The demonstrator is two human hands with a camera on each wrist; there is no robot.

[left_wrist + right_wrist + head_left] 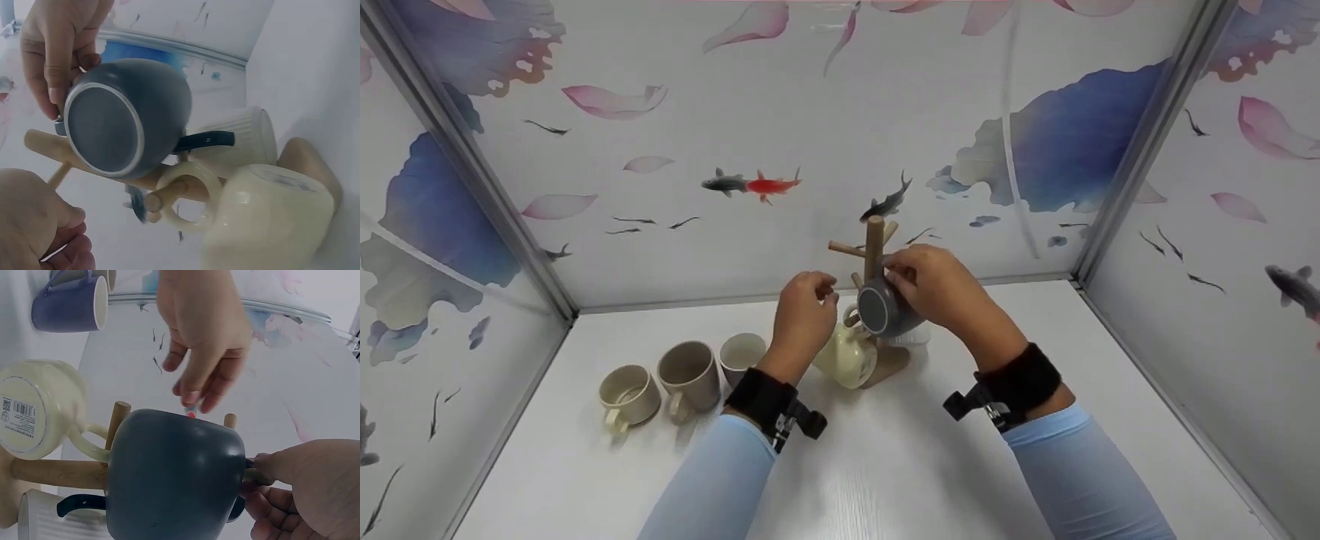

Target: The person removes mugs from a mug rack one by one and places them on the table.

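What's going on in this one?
A person is working at a wooden mug rack with both hands. The right hand holds a dark grey mug up against it; whether that mug is on a peg can't be made out. The left hand is raised close by, holding nothing. A cream mug hangs by its handle on a lower peg, and three more mugs stand upright on the table, off to the left.
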